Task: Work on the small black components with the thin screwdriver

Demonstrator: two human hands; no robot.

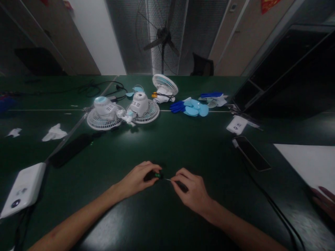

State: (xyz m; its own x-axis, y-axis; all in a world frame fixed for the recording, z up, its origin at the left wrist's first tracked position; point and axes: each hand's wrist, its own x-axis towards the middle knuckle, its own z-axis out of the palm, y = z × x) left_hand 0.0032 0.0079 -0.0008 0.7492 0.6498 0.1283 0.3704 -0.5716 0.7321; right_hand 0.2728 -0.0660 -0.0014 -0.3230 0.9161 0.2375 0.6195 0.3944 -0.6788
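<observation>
Between the thumb and fingers of my left hand (140, 178) is a small green piece (157, 175), too small to name for sure. My right hand (190, 188) pinches a thin, pale, pin-like rod (167, 179) that points left at the green piece, with a small gap between them. Both hands are low over the dark green table (146, 150). Further back lie two white fan heads with round grilles, a left one (104, 113) and a middle one (141, 108). A third small fan (164, 87) stands behind them.
Light-blue fan blades (196, 108) lie beside a blue glove (177, 106). A phone (251, 153) and a white power bank (237, 124) are on the right. Another white power bank (24, 188) and a dark pouch (72, 150) are left. Another person's hand (324, 198) shows at the right edge.
</observation>
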